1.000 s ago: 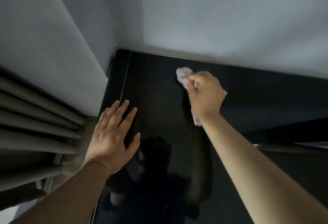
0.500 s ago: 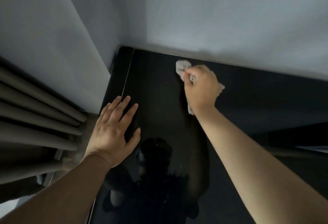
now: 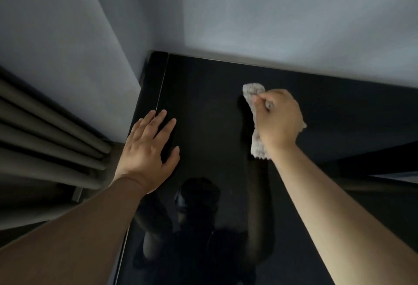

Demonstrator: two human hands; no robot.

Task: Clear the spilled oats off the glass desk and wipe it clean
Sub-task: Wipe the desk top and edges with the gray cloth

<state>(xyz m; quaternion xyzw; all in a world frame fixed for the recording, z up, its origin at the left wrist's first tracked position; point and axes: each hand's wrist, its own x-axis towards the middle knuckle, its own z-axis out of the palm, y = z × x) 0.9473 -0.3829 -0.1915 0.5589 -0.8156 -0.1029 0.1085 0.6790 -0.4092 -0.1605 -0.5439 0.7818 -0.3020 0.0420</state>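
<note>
The black glass desk (image 3: 208,94) fills the lower middle of the head view and reflects me darkly. My right hand (image 3: 279,119) grips a crumpled grey cloth (image 3: 252,91) and holds it down on the glass near the far wall. The cloth sticks out past my fingers at the top and below my wrist. My left hand (image 3: 148,151) lies flat on the desk's left edge with straight, spread fingers. No oats show on the dark surface.
A pale wall (image 3: 271,18) runs along the desk's far edge and meets a side wall at the left corner. Brown pleated curtains (image 3: 45,131) hang left of the desk. A dark ledge (image 3: 373,156) lies to the right.
My right hand has pulled the cloth back from the far wall, toward me and a little right. My left hand stays flat in the same place.
</note>
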